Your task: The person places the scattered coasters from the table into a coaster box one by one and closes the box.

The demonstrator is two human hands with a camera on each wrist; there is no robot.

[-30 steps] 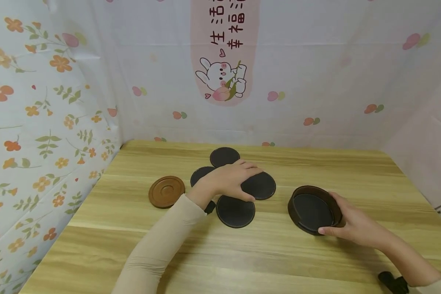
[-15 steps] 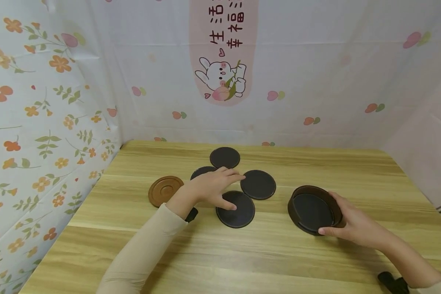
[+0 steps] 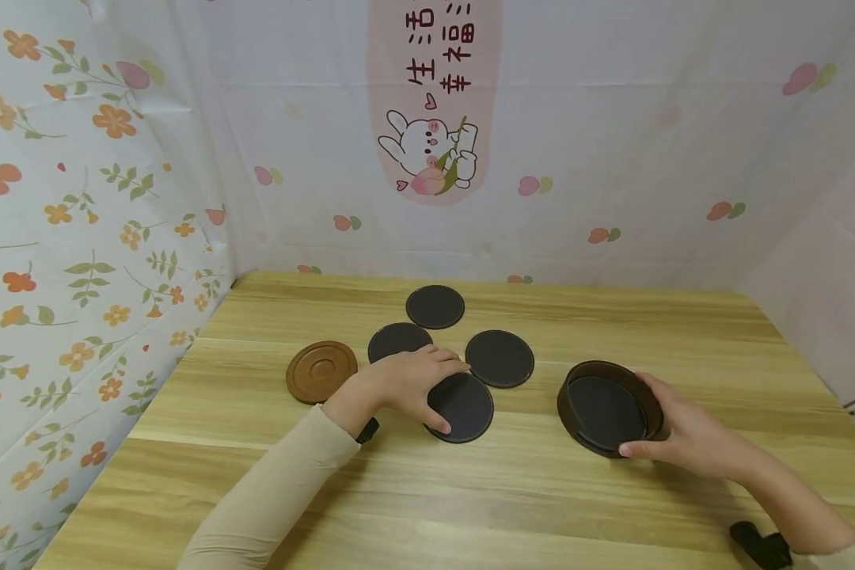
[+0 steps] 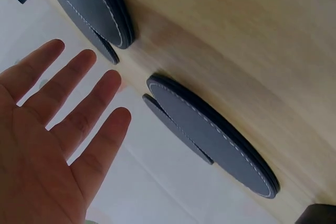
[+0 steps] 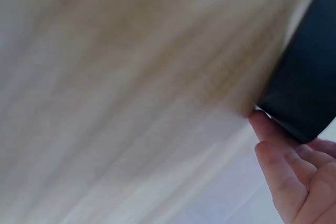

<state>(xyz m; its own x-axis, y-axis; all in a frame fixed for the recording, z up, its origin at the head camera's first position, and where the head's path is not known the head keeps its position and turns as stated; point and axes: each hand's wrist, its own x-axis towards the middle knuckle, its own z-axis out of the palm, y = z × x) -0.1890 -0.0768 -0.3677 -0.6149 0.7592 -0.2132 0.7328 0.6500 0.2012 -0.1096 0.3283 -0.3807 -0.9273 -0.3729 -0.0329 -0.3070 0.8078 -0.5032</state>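
Note:
My left hand (image 3: pixel 408 381) reaches over the nearest dark round leather coaster (image 3: pixel 469 405), its thumb at the front edge. In the left wrist view the fingers (image 4: pixel 86 121) are spread and straight, apart from the stitched coasters. Three more dark coasters lie behind: one on the left (image 3: pixel 399 342), one on the right (image 3: pixel 500 359), one farthest back (image 3: pixel 435 306). On the right, my right hand (image 3: pixel 694 435) grips the side wall of a round dark coaster holder (image 3: pixel 568 412), thumb at the front rim. Some of its fingers are hidden behind the wall.
A brown round disc with a ringed centre (image 3: pixel 321 372) lies left of the coasters, partly near the left forearm. Everything stands on a wood-grain table (image 3: pixel 513 507). A patterned cloth (image 3: pixel 577 158) hangs behind the back edge and along the left side.
My left hand has drawn back left from over the right coaster, then lowered to the nearest coaster. The right hand and the holder have stayed in place.

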